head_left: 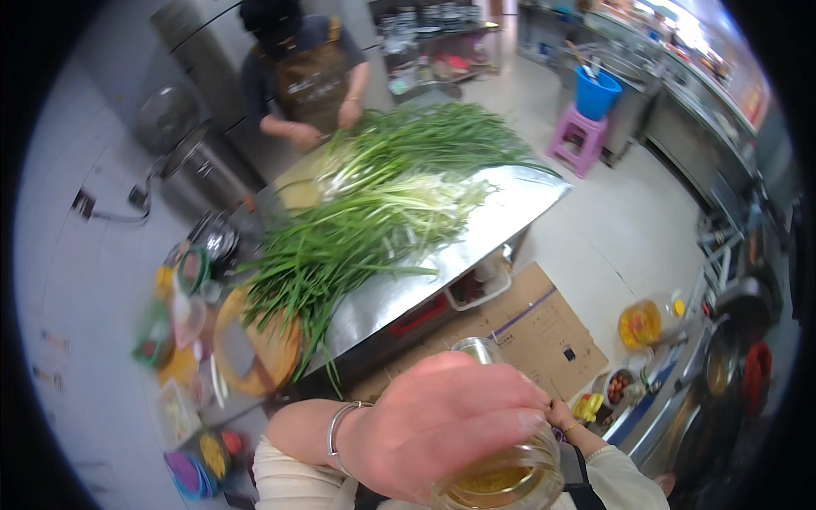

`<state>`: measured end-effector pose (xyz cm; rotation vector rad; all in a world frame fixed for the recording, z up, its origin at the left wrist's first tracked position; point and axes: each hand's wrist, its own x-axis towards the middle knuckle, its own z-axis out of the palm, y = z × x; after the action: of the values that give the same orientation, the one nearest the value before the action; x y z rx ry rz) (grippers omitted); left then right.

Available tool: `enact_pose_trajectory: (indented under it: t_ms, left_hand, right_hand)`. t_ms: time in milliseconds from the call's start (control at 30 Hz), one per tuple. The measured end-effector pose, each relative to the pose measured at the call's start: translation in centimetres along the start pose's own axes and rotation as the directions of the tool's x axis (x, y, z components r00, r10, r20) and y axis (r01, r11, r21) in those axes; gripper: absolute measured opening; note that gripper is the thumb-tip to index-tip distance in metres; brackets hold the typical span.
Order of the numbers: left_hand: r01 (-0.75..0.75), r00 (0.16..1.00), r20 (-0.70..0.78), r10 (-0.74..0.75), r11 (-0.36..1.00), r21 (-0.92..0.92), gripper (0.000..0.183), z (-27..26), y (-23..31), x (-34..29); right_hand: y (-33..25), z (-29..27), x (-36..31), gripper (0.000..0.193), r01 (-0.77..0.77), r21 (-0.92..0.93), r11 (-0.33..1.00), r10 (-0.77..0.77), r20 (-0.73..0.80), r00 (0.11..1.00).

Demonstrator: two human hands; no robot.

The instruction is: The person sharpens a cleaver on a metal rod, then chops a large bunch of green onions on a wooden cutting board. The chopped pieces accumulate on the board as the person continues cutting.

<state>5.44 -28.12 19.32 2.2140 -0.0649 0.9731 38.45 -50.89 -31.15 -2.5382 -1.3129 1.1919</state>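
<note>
My left hand [450, 416], a bangle at its wrist, is wrapped around a clear glass bottle [501, 489]. The bottle is held close, in the lower middle, tilted with its wide round rim near the lower edge. Yellowish liquid shows inside it. Lower and farther back, partly covered by my left hand, is my right hand [558, 415]. Its fingers are mostly hidden, and I cannot tell whether it holds anything.
A metal table [387, 314] bears heaped green scallions [374, 229]. Across it, a person [306, 76] in a brown apron handles some. A cleaver lies on a round board [272, 361]. Flattened cardboard [535, 331] covers floor. An oil jug [642, 325] stands right; a blue bucket [597, 92] tops a pink stool [580, 140].
</note>
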Motion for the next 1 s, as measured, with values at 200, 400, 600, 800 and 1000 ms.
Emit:
enact_pose_trajectory:
  t_ms: [200, 400, 600, 800, 1000]
  left_hand:
    - [-0.025, 0.999, -0.03, 0.033, 0.971, 0.236, 0.025, 0.6, 4.9, -0.4]
    - [-0.137, 0.917, -0.215, 0.337, 0.771, 0.621, 0.017, 2.3, 8.2, -2.6]
    - [-0.221, 0.835, -0.158, 0.527, 0.585, 0.78, 0.013, 0.3, 12.8, -4.9]
    - [-0.318, 0.837, 0.064, 0.544, 0.387, 0.866, 0.012, -4.0, 18.8, -8.7]
    - [-0.154, 0.869, -0.082, 0.488, 0.424, 0.892, 0.015, -6.1, 24.7, -13.7]
  right_hand:
    - [-0.5, -3.3, 5.8, 0.028, 0.101, 0.054, 0.993, -0.101, -0.015, 0.995]
    - [-3.9, -0.7, 8.1, 0.029, 0.303, -0.022, 0.953, -0.303, 0.037, 0.952]
    - [-8.5, 0.5, 7.2, 0.028, 0.412, -0.097, 0.906, -0.397, 0.146, 0.906]
    - [-11.8, 2.4, 6.7, 0.03, 0.447, -0.2, 0.872, -0.417, 0.178, 0.891]
    - [-16.5, 6.9, 5.9, 0.033, 0.601, -0.278, 0.75, -0.554, 0.234, 0.799]
